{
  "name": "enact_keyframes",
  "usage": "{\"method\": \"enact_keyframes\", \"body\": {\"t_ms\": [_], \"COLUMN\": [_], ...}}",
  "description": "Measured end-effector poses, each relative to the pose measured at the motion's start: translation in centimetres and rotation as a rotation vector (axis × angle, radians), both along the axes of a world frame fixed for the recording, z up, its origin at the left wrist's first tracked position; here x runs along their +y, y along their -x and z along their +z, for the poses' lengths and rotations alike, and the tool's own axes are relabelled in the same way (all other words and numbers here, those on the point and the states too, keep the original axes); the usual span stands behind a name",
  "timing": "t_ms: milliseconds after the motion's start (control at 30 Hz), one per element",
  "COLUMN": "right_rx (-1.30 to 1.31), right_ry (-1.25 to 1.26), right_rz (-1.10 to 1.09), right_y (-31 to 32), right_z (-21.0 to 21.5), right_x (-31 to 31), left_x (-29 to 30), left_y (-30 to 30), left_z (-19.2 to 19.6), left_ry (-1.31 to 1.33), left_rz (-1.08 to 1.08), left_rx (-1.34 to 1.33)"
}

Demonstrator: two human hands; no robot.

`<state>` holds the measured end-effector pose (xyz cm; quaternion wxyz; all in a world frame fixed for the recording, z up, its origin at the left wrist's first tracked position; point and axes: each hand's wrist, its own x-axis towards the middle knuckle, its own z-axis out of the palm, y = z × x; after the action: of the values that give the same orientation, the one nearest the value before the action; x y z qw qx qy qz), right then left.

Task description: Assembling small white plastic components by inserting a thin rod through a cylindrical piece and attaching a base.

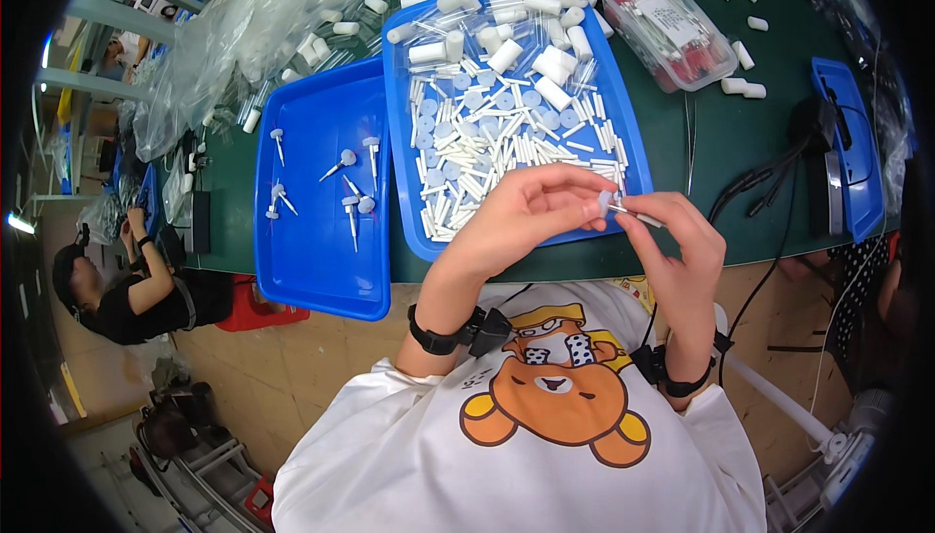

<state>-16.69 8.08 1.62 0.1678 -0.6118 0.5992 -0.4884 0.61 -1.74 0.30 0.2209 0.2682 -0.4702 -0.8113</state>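
Over the near right corner of a large blue tray, both my hands meet. Between thumb and fingers my left hand pinches a small pale blue disc. My right hand grips a thin white stick whose end meets the disc. Short white rods, pale blue discs, clear tubes and thick white cylinders fill the large tray. In a smaller blue tray to its left lie several pieces made of a disc on a stick.
A clear plastic box of red and white parts stands at the far right. Clear plastic bags and loose white cylinders are at the far left. Black cables cross the green table's right side. Another person works at the left.
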Motion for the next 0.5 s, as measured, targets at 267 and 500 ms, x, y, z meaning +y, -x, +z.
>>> {"method": "enact_keyframes", "body": {"t_ms": [267, 500], "right_rx": [-0.05, -0.358], "right_ry": [-0.034, -0.249], "right_rz": [0.046, 0.116], "right_y": [-0.3, -0.4], "right_z": [-0.1, 0.1], "right_x": [0.3, 0.4], "left_x": [1.0, 1.3], "left_y": [-0.3, -1.3], "left_z": [0.4, 1.4], "left_ry": [0.184, 0.505], "left_rz": [0.071, 0.073], "left_rx": [-0.004, -0.161]}}
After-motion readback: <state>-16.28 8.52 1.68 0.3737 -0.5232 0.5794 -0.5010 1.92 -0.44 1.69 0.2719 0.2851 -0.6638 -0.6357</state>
